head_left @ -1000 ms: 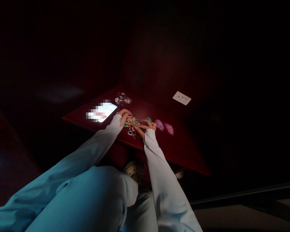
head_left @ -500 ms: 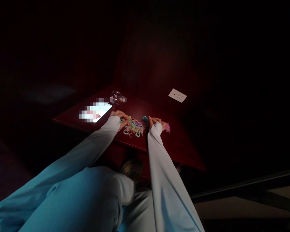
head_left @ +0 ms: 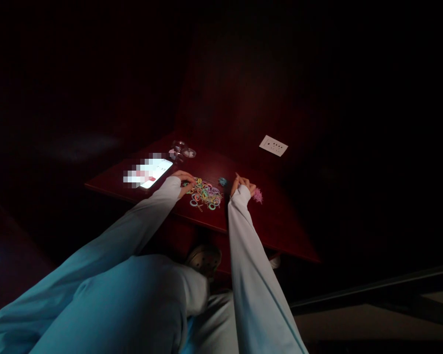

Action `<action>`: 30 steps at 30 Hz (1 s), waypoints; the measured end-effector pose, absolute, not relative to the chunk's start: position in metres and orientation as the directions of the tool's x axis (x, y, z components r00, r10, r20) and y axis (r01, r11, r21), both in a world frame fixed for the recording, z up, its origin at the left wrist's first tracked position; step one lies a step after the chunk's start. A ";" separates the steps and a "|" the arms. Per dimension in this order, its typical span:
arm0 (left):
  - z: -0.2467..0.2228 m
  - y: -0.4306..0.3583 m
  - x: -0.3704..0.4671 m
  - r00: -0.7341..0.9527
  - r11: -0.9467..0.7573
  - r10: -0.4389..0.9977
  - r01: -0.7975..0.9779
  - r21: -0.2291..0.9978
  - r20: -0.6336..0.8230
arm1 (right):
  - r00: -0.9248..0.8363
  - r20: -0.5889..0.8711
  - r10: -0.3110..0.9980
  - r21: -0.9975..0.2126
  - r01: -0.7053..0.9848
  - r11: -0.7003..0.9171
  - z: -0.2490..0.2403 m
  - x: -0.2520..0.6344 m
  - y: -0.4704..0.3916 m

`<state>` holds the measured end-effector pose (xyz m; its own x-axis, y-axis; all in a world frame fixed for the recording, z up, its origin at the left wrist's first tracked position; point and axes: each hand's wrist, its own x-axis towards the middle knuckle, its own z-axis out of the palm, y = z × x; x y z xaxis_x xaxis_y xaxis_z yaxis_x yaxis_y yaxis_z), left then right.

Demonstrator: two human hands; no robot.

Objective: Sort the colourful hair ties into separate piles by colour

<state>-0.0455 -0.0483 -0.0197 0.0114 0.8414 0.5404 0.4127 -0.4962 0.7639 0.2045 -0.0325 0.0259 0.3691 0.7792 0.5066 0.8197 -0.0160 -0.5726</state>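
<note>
I am drawing my half-curled right hand [head_left: 242, 187] off the small blue cluster [head_left: 222, 181], leaving it separate leftward; my curved left hand [head_left: 183, 181] is touching the multicoloured ring heap [head_left: 207, 193], both holds unverifiable.

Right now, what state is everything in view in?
Multicoloured ring-shaped bands: loose, heaped
Teal stringy clump: bunched, untouched
Pink stringy clump: bunched, partly hidden
Left hand: fingers at the heap
Right hand: fingers bent, grip unclear
Black-edged rectangular phone: screen lit, face up
Clear plastic container: open or shut unclear
White rectangular socket plate: nothing plugged in
</note>
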 end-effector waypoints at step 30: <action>-0.014 -0.059 -0.039 0.015 -0.522 0.823 0.413 0.746 0.568 | 0.328 0.562 0.759 -0.656 0.736 0.167 0.020 0.212 -0.049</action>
<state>-0.0393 -0.0593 -0.0138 0.0146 0.8228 0.5681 0.4133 -0.5223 0.7459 0.2122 -0.0495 0.0199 0.3282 0.7594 0.5617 0.7360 0.1671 -0.6560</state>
